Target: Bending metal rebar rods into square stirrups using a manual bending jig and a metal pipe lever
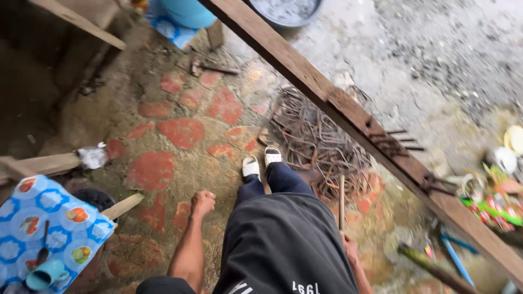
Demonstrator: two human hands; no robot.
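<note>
Above the red-patched stone floor (pixel 180 133), the left hand (pixel 202 202) hangs in an empty fist — the right hand (pixel 348 246), partly hidden, seemingly clasps a wooden handle (pixel 341 201) beside the nailed plank (pixel 354 117).

The person stands on a floor (pixel 180 136) of red stone patches, white shoes (pixel 261 161) at the centre. The left hand (pixel 202 203) hangs closed in a fist, holding nothing. At four o'clock the right hand (pixel 349 247) grips an upright wooden handle (pixel 341 201). A long nailed plank (pixel 348 117) crosses above a tangle of rusty wire (pixel 316 141) at one o'clock
</note>
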